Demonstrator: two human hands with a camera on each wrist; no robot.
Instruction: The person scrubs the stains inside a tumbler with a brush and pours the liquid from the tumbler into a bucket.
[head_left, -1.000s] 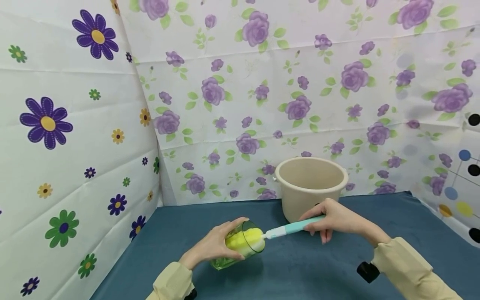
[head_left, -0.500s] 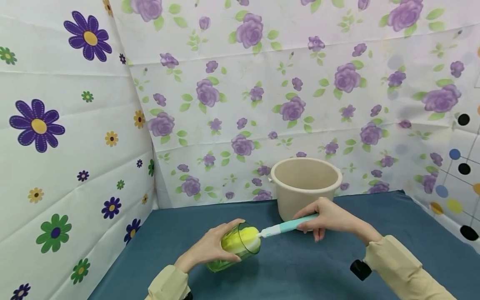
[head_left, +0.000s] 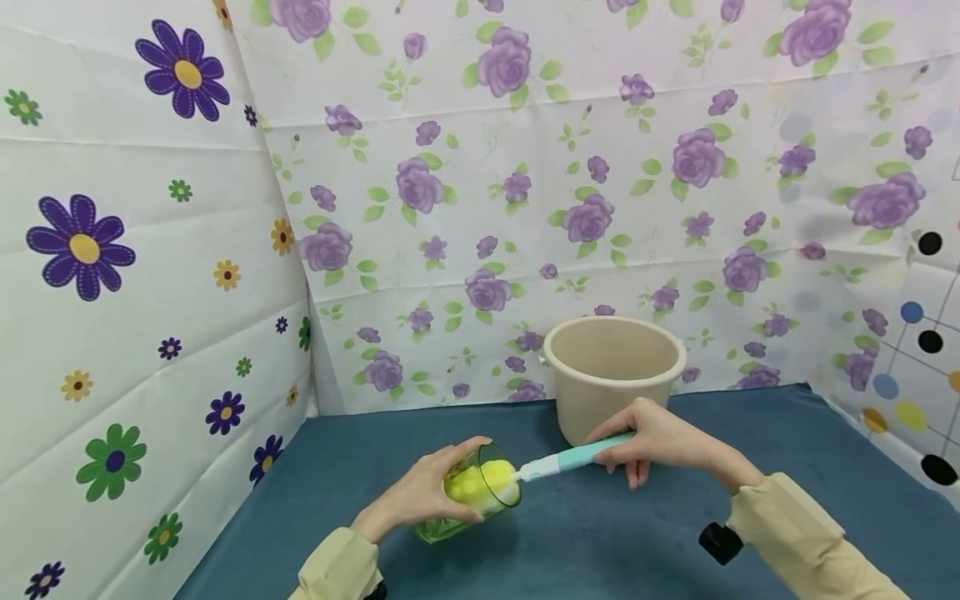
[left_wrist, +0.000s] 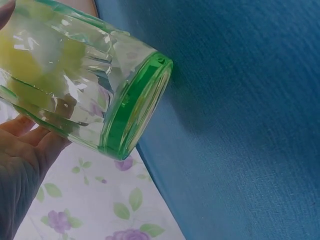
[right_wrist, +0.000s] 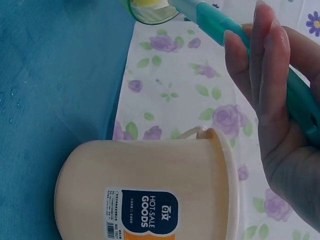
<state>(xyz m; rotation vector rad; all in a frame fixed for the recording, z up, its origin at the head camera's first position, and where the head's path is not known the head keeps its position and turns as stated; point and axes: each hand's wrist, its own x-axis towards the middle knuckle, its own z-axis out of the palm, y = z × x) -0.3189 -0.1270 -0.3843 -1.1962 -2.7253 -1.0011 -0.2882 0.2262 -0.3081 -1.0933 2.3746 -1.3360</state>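
My left hand (head_left: pixel 423 492) grips a clear green-tinted glass (head_left: pixel 450 527), tilted on its side with its mouth toward the right. Its thick green base (left_wrist: pixel 131 107) shows in the left wrist view, close over the blue cloth. Inside the glass is the yellow and white sponge head (head_left: pixel 483 485) of a cup brush. The brush's white and turquoise handle (head_left: pixel 573 457) slants up to the right, and my right hand (head_left: pixel 660 437) holds it between thumb and fingers. In the right wrist view the handle (right_wrist: pixel 220 22) runs through the right hand's fingers.
A beige bucket (head_left: pixel 570 400) stands at the back, just behind my right hand; a label (right_wrist: pixel 150 212) is on its side. Dark blue cloth (head_left: pixel 360 450) covers the table. Flower-printed sheets (head_left: pixel 450 250) hang behind and to the left. Water drops (right_wrist: pixel 12 105) dot the cloth.
The whole head view has shifted slightly. Both hands keep their hold on the glass and the brush, and the sponge head sits slightly deeper in the glass than one second ago.
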